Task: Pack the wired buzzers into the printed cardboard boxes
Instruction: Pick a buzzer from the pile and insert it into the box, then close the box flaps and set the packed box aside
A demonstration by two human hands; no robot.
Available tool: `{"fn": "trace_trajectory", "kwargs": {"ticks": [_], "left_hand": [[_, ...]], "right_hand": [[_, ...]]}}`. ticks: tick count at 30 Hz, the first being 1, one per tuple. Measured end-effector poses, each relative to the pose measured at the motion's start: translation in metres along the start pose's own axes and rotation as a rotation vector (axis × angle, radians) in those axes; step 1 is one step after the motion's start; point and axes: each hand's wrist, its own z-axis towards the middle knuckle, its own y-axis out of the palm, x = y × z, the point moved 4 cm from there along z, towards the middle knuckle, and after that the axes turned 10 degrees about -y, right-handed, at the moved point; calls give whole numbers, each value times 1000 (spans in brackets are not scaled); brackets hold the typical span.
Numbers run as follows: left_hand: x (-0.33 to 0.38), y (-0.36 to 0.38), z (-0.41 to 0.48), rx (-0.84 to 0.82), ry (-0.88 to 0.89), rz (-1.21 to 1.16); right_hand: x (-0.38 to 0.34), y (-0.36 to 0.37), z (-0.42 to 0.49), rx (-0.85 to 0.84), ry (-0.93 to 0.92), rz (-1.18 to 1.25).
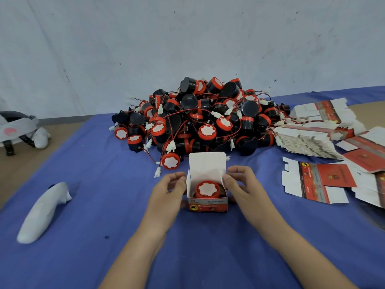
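Left hand (168,190) grips box (207,204), left side | right hand (241,184) grips right side | buzzer (208,189) inside, red face up

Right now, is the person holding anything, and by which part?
Yes: the open printed box, buzzer inside. The left hand and right hand hold its two side flaps with curled fingers.

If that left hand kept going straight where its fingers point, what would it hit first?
Probably the left side flap of the open box, just ahead of the left hand; it may already touch it.
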Motion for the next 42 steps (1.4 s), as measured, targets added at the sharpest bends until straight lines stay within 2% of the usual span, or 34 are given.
{"fn": "trace_trajectory", "kwargs": {"ticks": [4,8,13,26,35,42], "left_hand": [[0,6,4,-45,17,28],[-1,12,5,-125,80,128],[-5,17,3,-148,120,253],[1,18,3,-145,50,157],[0,16,7,-80,90,167],[-1,14,8,-113,53,116]], "right_hand": [[1,0,7,-23,16,34],[6,3,6,-96,16,-49],[6,6,4,-104,-23,-110],[6,3,7,-144,-20,-48],[4,-1,2,-220,-67,-284],[8,-12,0,-259,-50,-349]]}}
